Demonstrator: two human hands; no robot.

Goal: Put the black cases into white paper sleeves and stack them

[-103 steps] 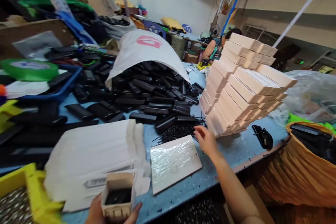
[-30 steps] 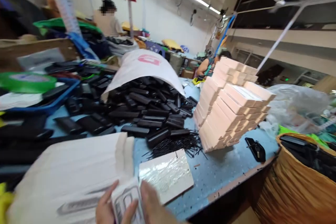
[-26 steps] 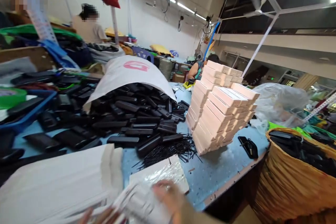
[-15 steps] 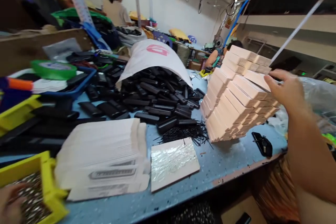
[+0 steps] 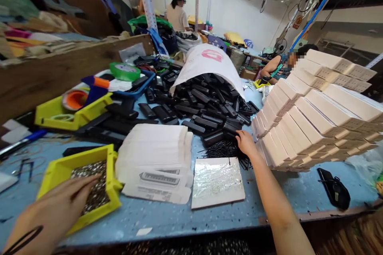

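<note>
The blue tabletop (image 5: 167, 219) is filling the lower frame. Right of centre, the stack of boxes (image 5: 314, 115) is standing. At lower left, the open left hand (image 5: 56, 211) is reaching into the yellow tray (image 5: 110, 191). At centre, the right hand (image 5: 245, 143) is touching black sticks (image 5: 221, 149); I cannot tell its grip.

Left hand (image 5: 61, 203) low, palm down, fingers spread flat. Right hand (image 5: 245, 143) stretched forward, forearm extended, fingers curled downward.
</note>
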